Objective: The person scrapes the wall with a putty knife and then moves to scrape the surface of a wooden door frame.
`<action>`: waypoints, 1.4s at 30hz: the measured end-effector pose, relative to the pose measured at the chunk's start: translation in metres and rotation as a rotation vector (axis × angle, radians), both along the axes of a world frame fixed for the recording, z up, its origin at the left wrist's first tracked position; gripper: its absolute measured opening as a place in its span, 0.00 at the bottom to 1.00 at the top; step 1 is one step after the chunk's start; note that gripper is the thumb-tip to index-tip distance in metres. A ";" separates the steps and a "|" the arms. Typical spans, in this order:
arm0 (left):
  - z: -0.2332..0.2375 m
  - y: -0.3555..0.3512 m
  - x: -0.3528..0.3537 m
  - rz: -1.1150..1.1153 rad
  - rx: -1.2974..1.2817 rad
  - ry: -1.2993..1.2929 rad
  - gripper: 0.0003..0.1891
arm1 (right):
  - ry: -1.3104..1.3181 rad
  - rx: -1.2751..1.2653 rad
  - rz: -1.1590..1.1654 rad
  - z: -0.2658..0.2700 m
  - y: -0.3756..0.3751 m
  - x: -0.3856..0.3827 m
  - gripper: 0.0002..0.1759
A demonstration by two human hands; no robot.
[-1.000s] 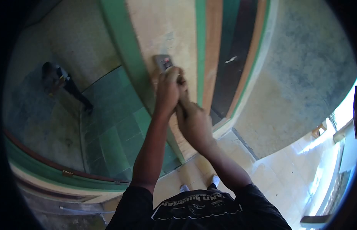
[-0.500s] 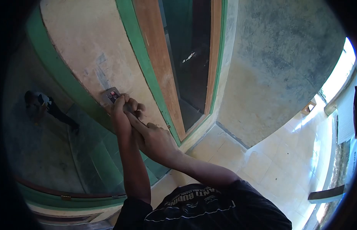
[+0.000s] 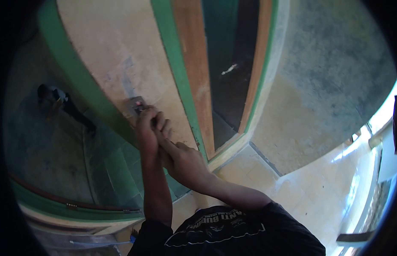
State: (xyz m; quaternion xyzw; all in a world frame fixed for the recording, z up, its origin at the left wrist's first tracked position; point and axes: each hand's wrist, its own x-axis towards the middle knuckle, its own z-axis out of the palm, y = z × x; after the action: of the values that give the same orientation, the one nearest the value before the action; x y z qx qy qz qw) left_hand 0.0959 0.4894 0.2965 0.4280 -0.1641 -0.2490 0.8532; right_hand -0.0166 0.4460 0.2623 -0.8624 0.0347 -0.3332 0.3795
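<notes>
An open electrical wall box (image 3: 135,103), grey with a small reddish part inside, sits in the pale plastered wall. My left hand (image 3: 150,121) is right at its lower edge, with fingers curled and closed around something dark and mostly hidden. Just below, my right hand (image 3: 185,162) is closed too, its front fingers reaching up against my left hand. What the right fingers grip is covered and blurred. My hands hide the lower part of the box.
A green-painted frame (image 3: 181,77) and a wooden window frame (image 3: 192,85) with dark glass stand right of the box. Another person (image 3: 64,106) appears at left, beyond or reflected in glass. Pale floor tiles (image 3: 301,200) and a grey wall (image 3: 335,64) lie to the right.
The whole view has shifted, so the wall, box and hands appear farther right and slightly lower. Both hands keep nearly the same grip at the box.
</notes>
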 end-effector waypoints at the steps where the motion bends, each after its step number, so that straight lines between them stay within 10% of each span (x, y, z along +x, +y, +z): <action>1: 0.001 -0.001 0.000 0.029 -0.010 -0.007 0.07 | 0.010 -0.034 -0.050 0.003 -0.001 0.000 0.27; 30: 0.035 -0.004 0.002 0.021 -0.199 -0.101 0.11 | -0.231 0.196 0.026 0.016 0.004 0.015 0.27; 42: 0.037 0.009 0.024 -0.312 -0.391 -0.067 0.11 | -0.204 0.130 -0.057 0.023 0.012 0.023 0.21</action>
State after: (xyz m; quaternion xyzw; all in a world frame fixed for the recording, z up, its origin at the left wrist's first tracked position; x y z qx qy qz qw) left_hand 0.1197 0.4983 0.3338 0.2322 -0.3012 -0.3269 0.8651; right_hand 0.0065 0.4584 0.2853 -0.7963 0.0418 -0.4267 0.4266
